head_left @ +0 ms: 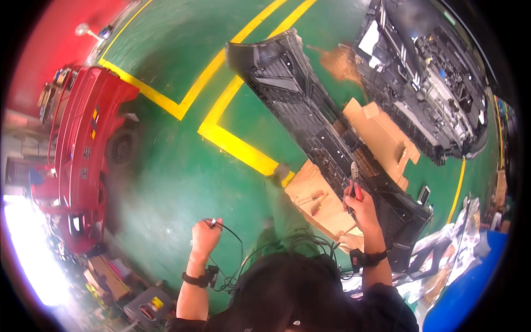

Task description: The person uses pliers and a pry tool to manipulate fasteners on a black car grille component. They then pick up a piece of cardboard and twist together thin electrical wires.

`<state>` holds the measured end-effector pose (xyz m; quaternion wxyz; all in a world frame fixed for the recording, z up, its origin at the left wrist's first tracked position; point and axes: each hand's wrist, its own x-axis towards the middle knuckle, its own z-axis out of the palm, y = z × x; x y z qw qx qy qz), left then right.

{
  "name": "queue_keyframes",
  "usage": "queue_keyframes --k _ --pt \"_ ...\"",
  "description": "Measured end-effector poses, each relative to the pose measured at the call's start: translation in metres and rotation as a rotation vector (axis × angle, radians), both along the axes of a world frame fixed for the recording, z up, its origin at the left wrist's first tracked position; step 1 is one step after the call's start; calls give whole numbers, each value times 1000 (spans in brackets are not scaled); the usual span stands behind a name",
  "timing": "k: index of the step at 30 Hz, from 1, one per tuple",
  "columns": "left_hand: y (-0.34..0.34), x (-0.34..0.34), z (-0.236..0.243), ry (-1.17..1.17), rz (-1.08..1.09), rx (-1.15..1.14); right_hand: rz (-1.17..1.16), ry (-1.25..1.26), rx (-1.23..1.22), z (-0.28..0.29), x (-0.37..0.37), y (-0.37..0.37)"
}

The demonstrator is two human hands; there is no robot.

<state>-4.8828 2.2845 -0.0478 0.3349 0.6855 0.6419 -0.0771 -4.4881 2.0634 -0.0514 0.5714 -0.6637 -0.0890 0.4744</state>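
Observation:
My left hand (206, 237) grips a thin black cable (240, 242) with a small pale piece at the fingers. My right hand (358, 207) is closed on pliers (354, 180) with red handles and metal jaws, held over a long black plastic car bumper (326, 141). The bumper lies partly on cardboard sheets (301, 187), where a few small tools (316, 208) rest. Loops of black cable hang at my waist.
A car front (426, 94) with exposed engine parts is at upper right. A red car (83, 133) stands at left. Silver sheeting (459, 232) lies at lower right. Boxes (108, 279) and a grey machine (146, 307) sit at lower left. Yellow lines mark the green floor.

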Motion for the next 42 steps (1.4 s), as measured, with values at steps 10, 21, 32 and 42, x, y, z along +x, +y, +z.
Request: queue_keyframes --k 10,21,32,42 --pt "218 -21 -19 627 -419 -1573 54 243 -237 -177 48 116" --pt "299 284 -306 -212 165 -645 575 4 -745 -440 51 212" --pt "168 355 -695 -421 207 -1151 372 -283 -670 -672 41 232" --pt "176 387 -797 -519 141 -1295 -280 741 -92 -755 40 226"
